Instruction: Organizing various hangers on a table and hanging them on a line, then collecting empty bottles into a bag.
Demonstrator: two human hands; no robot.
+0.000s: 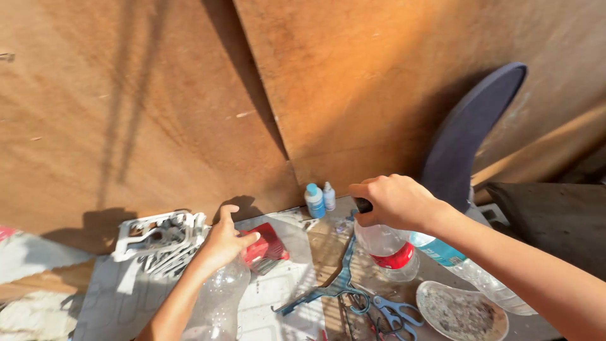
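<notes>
My left hand (224,243) covers the top of a clear empty plastic bottle (218,300) standing near the bottom edge. My right hand (394,202) grips the dark cap of a clear plastic bottle with a red label (388,249), which stands upright on the work surface. Next to it lies another clear bottle with a blue label (464,265), partly hidden under my right forearm.
Two small dropper bottles (319,199) stand against the plywood wall (189,95). A grey metal engine part (161,237), a red packet (268,246), a blue hanger (328,284), blue scissors (394,312) and a dirty dish (461,312) lie around. A dark curved board (470,126) leans at right.
</notes>
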